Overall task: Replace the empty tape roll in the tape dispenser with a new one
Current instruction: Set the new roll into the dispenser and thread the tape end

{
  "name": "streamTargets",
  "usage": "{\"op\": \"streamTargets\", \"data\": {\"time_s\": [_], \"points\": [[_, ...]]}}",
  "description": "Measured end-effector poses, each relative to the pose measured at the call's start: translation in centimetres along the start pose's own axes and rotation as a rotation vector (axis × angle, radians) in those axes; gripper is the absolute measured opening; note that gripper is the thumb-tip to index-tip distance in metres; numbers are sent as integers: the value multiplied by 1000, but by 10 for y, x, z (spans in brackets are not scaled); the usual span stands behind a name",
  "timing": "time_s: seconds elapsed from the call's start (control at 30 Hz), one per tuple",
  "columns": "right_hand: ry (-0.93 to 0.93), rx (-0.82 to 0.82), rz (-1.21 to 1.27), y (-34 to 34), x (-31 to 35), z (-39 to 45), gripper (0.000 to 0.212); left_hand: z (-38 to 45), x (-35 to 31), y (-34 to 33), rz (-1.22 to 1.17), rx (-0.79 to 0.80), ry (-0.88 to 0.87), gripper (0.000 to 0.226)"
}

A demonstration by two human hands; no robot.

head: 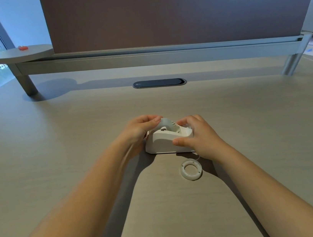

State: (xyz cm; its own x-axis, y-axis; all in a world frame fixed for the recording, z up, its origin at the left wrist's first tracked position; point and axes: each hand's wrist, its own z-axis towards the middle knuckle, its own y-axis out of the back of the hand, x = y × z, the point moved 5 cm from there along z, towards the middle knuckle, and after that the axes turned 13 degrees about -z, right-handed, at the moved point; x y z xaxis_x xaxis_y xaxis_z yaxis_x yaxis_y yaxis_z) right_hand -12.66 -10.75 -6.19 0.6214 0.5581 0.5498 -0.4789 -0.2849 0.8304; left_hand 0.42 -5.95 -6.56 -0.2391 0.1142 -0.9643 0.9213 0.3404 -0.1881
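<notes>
A white tape dispenser stands on the desk in the middle of the view. A whitish tape roll sits in its cradle, its top rising above the body. My left hand grips that roll from the left, fingers curled over its top. My right hand clasps the dispenser's right end, thumb on the near side wall, fingers over the far side. A flat white ring, a bare tape core, lies on the desk just in front of the dispenser, by my right wrist.
A dark oval cable cover is set into the desk behind the dispenser. A raised shelf on legs with a brown partition panel runs along the back. A small red object lies on the round shelf at left.
</notes>
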Motion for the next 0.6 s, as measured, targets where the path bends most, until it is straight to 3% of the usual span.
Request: {"op": "streamTargets", "data": {"time_s": [0.27, 0.37, 0.43, 0.6], "points": [[-4, 29, 12, 3, 0, -1, 45, 0, 1, -1, -20, 12, -27, 9], [-20, 83, 194, 9, 4, -2, 37, -1, -1, -1, 21, 42, -34, 10], [-65, 39, 256, 12, 5, 0, 30, -2, -2, -1, 35, 42, -47, 13], [-153, -95, 127, 16, 11, 6, 16, -2, -3, -3, 61, 25, -83, 26]]}}
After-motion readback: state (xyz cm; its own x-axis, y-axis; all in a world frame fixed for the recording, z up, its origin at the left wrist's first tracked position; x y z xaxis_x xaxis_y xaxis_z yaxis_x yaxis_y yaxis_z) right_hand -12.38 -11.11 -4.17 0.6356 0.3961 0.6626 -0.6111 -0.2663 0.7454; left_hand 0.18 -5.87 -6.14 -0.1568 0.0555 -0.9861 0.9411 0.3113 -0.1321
